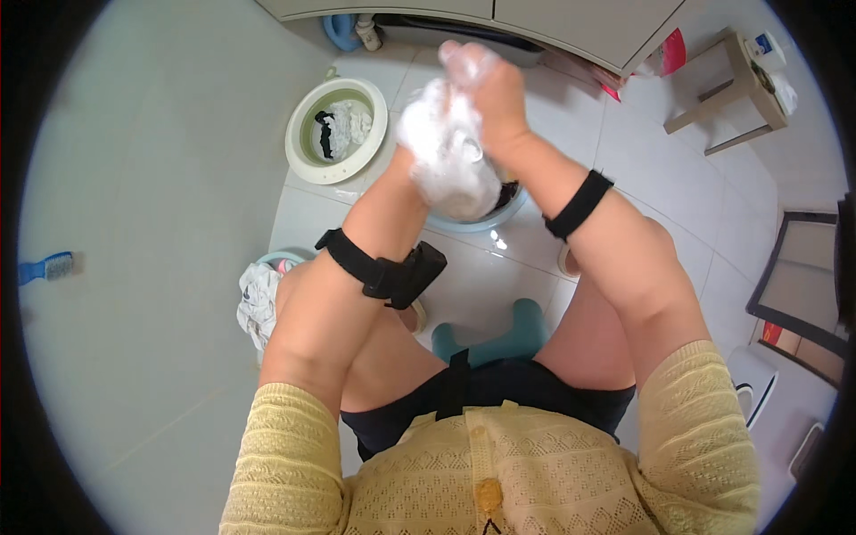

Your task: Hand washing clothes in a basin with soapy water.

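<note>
The right hand (497,96) is clenching sudsy cloth (453,165); the left hand is being obscured, grip undeterminable. A basin (490,222) is sitting beneath both, presumably catching drips.

One bundle of foamy white cloth (453,169), one light-blue washbasin (474,225), one cream-rimmed green washbasin (293,134); two bare forearms (379,209), two black forearm straps (578,205), two slippers (567,260), one teal stool (495,349), one blue-handled scrub brush (45,267).

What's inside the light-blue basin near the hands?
Near the right rim of the basin, something dark shows. The foamy white bundle hides most of the rest, so I can't tell more.
</note>
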### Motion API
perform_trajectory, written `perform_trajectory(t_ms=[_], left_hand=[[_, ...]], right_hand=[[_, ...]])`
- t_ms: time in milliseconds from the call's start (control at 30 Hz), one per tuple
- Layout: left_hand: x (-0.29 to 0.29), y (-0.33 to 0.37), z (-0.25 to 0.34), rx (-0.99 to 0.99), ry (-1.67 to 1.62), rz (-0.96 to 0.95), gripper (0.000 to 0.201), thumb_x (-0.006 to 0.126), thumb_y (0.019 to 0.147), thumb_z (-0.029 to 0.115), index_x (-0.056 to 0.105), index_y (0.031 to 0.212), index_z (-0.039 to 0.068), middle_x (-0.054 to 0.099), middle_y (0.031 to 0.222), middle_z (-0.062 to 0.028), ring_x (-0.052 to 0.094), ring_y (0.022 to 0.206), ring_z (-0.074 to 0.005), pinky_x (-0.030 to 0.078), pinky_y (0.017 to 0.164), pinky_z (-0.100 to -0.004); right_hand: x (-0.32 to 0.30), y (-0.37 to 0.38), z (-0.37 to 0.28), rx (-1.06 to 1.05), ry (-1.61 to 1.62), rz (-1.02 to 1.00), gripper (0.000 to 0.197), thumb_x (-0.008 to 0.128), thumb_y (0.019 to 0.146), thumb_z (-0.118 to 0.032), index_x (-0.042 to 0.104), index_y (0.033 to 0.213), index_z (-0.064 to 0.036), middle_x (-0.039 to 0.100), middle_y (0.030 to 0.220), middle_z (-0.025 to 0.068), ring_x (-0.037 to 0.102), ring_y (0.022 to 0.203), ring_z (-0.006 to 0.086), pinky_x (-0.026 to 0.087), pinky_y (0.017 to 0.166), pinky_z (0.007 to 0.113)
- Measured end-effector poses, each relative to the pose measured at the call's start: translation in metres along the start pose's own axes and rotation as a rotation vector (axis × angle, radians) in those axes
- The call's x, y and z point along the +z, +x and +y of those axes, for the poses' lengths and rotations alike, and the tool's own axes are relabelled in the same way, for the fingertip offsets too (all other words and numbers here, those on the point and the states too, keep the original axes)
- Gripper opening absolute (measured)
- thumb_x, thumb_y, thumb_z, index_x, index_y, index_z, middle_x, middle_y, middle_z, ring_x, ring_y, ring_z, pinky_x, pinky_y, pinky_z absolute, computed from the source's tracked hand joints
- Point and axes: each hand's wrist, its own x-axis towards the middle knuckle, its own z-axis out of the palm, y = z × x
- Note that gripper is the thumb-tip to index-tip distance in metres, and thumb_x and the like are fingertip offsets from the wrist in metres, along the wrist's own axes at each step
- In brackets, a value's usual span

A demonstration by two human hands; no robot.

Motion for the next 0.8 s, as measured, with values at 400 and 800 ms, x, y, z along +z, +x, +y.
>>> perform_trajectory(t_ms=[400, 800], left_hand=[[-0.010, -0.003, -0.003, 0.372, 1.099, 0.030, 0.020, 0.034, 0.085, 0.024, 0.047, 0.090, 0.009, 0.051, 0.089, -0.0074, 0.050, 0.081, -0.0207, 0.043, 0.073, -0.0342], [-0.019, 0.002, -0.001, 0.262, 0.772, -0.021, 0.019, 0.037, 0.085, 0.021, 0.048, 0.096, 0.009, 0.052, 0.085, -0.0031, 0.049, 0.081, -0.0185, 0.042, 0.072, -0.0329]], right_hand=[[-0.004, 0.007, -0.006, 0.313, 0.034, -0.046, 0.029, 0.052, 0.078, -0.031, 0.056, 0.072, -0.0033, 0.050, 0.061, 0.0135, 0.039, 0.054, 0.0233, 0.040, 0.057, 0.030], [0.001, -0.010, -0.027, 0.164, 0.140, 0.000, 0.027, 0.052, 0.079, -0.029, 0.055, 0.071, -0.0036, 0.052, 0.060, 0.0133, 0.045, 0.054, 0.0260, 0.041, 0.057, 0.031]])
